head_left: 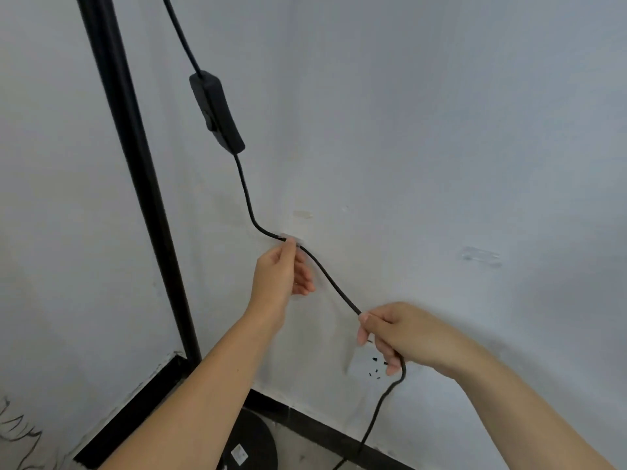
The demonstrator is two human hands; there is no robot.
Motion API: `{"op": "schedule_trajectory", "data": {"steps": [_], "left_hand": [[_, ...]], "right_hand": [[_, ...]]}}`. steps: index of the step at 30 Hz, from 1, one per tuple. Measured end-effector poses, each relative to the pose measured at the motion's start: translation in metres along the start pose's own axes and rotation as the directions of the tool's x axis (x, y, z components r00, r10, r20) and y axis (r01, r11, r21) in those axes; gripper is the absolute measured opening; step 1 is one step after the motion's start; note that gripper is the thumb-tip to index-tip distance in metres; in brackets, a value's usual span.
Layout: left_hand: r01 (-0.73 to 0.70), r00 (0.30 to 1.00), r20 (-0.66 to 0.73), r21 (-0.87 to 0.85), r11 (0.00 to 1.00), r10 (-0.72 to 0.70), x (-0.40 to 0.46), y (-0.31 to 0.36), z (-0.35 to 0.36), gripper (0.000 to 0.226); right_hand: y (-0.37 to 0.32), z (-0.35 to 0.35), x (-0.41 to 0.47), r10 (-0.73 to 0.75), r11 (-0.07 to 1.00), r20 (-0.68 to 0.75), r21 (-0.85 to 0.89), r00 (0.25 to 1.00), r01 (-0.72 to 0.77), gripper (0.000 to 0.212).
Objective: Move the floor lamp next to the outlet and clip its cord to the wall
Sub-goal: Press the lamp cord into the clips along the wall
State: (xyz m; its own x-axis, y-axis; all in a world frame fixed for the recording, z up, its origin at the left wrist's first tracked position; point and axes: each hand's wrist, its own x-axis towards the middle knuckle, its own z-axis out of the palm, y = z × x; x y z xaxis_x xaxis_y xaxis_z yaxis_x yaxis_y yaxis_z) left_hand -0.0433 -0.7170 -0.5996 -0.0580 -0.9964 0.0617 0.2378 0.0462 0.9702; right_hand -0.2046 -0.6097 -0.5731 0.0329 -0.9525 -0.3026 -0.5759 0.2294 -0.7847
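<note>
The floor lamp's black pole (pixel 135 171) stands in the room corner, and its round black base (pixel 251 442) rests on the floor. A black cord (pixel 334 283) with an inline switch (pixel 217 111) hangs down and passes through a clear clip (pixel 288 239) stuck on the wall. My left hand (pixel 281 276) presses a fingertip on that clip and the cord there. Lower right, my right hand (pixel 390 334) pinches the cord just in front of the white wall outlet (pixel 368 364). From there the cord drops toward the floor.
A second clear clip (pixel 481 256) sits on the wall to the right. A tape remnant (pixel 303 214) marks the wall above the first clip. Black baseboard (pixel 325 432) runs along both walls. A dark drawing (pixel 17 432) shows at lower left.
</note>
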Motion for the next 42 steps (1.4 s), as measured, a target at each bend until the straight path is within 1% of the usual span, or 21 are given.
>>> {"op": "schedule_trajectory", "data": {"steps": [2, 3, 5, 7, 9, 11, 13, 15, 16, 18, 22, 26, 30, 33, 35, 37, 38, 40, 42], "left_hand": [[0.02, 1.0, 0.003, 0.019, 1.0, -0.02, -0.006, -0.001, 0.009, 0.048], [0.027, 0.999, 0.031, 0.033, 0.999, -0.028, -0.011, -0.003, 0.015, 0.051], [0.03, 0.986, 0.159, 0.076, 0.997, -0.041, -0.025, -0.006, 0.031, 0.052], [0.021, 0.943, 0.328, 0.111, 0.994, -0.057, -0.041, -0.008, 0.05, 0.049], [0.008, 0.896, 0.439, 0.12, 0.993, -0.061, -0.054, -0.006, 0.068, 0.044], [0.031, 0.878, 0.473, 0.096, 0.995, -0.073, -0.061, 0.0, 0.081, 0.042], [0.141, 0.874, 0.466, 0.035, 0.989, -0.141, -0.065, 0.007, 0.092, 0.042], [0.264, 0.857, 0.465, -0.028, 0.964, -0.221, -0.067, 0.012, 0.1, 0.041], [0.298, 0.85, 0.468, -0.049, 0.953, -0.242, -0.068, 0.014, 0.103, 0.04], [0.337, 0.843, 0.469, -0.076, 0.938, -0.265, -0.067, 0.017, 0.108, 0.037], [0.392, 0.836, 0.46, -0.117, 0.912, -0.301, -0.067, 0.02, 0.113, 0.026], [0.407, 0.848, 0.43, -0.157, 0.9, -0.309, -0.068, 0.021, 0.119, 0.025], [0.442, 0.834, 0.442, -0.178, 0.879, -0.33, -0.067, 0.021, 0.12, 0.025], [0.436, 0.826, 0.465, -0.165, 0.885, -0.32, -0.068, 0.02, 0.121, 0.026], [0.423, 0.833, 0.465, -0.186, 0.887, -0.3, -0.069, 0.02, 0.123, 0.026], [0.399, 0.843, 0.472, -0.231, 0.887, -0.257, -0.069, 0.02, 0.125, 0.026], [0.385, 0.848, 0.475, -0.248, 0.889, -0.234, -0.068, 0.02, 0.125, 0.026], [0.362, 0.854, 0.478, -0.261, 0.895, -0.206, -0.067, 0.019, 0.125, 0.027], [0.349, 0.857, 0.479, -0.263, 0.9, -0.192, -0.066, 0.018, 0.125, 0.028]], "right_hand": [[0.0, -0.02, -0.016, 0.017, 1.0, 0.027, 0.004, 0.999, -0.017, 0.035], [-0.001, -0.032, -0.026, 0.02, 1.0, 0.02, 0.008, 1.0, -0.02, 0.033], [-0.003, -0.058, -0.047, 0.026, 1.0, -0.036, -0.001, 0.999, -0.026, 0.029], [-0.004, -0.078, -0.065, 0.025, 0.999, -0.126, -0.032, 0.992, -0.03, 0.025], [-0.003, -0.089, -0.076, 0.004, 0.997, -0.26, -0.072, 0.965, -0.023, 0.023], [-0.003, -0.093, -0.079, -0.055, 0.988, -0.441, -0.156, 0.896, -0.016, 0.025], [-0.004, -0.094, -0.079, -0.147, 0.961, -0.591, -0.277, 0.793, -0.028, 0.033], [-0.006, -0.093, -0.078, -0.212, 0.926, -0.698, -0.367, 0.684, -0.088, 0.039], [-0.006, -0.092, -0.078, -0.232, 0.917, -0.729, -0.385, 0.644, -0.104, 0.039], [-0.007, -0.09, -0.077, -0.254, 0.908, -0.749, -0.403, 0.612, -0.116, 0.036], [-0.009, -0.088, -0.073, -0.259, 0.888, -0.748, -0.433, 0.611, -0.154, 0.035], [-0.012, -0.088, -0.073, -0.298, 0.879, -0.769, -0.452, 0.566, -0.152, 0.041], [-0.014, -0.089, -0.073, -0.34, 0.852, -0.772, -0.495, 0.537, -0.172, 0.035], [-0.016, -0.089, -0.069, -0.381, 0.807, -0.765, -0.55, 0.519, -0.218, 0.03], [-0.016, -0.089, -0.068, -0.396, 0.808, -0.765, -0.553, 0.507, -0.204, 0.03], [-0.014, -0.093, -0.073, -0.389, 0.833, -0.764, -0.531, 0.515, -0.158, 0.032], [-0.01, -0.097, -0.077, -0.362, 0.851, -0.758, -0.506, 0.542, -0.138, 0.033], [0.001, -0.107, -0.087, -0.238, 0.921, -0.724, -0.38, 0.648, -0.087, 0.033], [0.015, -0.114, -0.096, -0.065, 0.991, -0.629, -0.133, 0.775, -0.024, 0.032]]}}
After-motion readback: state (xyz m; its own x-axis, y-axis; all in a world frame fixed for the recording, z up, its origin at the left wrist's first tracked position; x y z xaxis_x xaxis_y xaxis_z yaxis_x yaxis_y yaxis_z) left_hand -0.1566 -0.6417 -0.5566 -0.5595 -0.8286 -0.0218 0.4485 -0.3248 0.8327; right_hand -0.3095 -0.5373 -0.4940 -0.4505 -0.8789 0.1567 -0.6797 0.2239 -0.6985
